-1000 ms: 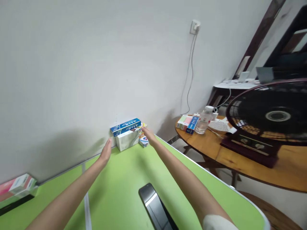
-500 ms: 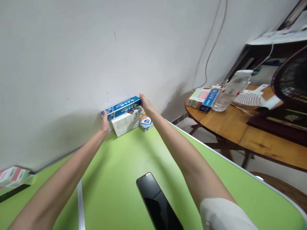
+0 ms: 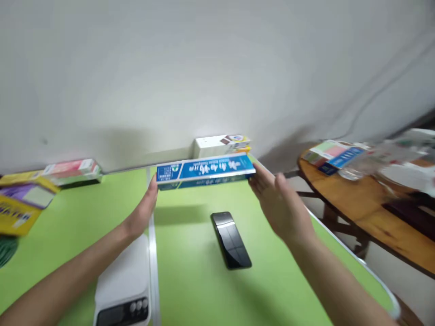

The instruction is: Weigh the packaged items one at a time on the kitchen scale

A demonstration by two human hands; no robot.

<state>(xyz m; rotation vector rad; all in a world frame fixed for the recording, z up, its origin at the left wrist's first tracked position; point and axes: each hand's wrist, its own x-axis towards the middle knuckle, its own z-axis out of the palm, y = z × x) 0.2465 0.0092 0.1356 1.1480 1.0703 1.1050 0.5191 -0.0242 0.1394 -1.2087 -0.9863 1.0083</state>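
A long blue toothpaste box (image 3: 207,168) hangs level above the green table, held by its two ends between my hands. My left hand (image 3: 144,210) grips its left end. At its right end, the fingers of my right hand (image 3: 282,208) press against the box while the thumb stands up apart from it. Beneath the box and a little nearer to me, a black phone (image 3: 231,240) lies on the table. Behind the box, against the wall, sits a white carton (image 3: 212,144) with a smaller coloured box at its right, partly hidden.
A white kitchen scale (image 3: 125,276) lies under my left forearm. Far left are a pink-and-white box (image 3: 73,170) and a yellow-and-purple box (image 3: 25,203). A wooden table (image 3: 360,203) on the right carries boxes and a blurred plastic bottle. A metal seam (image 3: 152,253) crosses the green table (image 3: 183,253).
Both hands have brought the toothpaste box off the white carton by the wall, toward me. My view has turned left, so the scale and the yellow-and-purple box now show.
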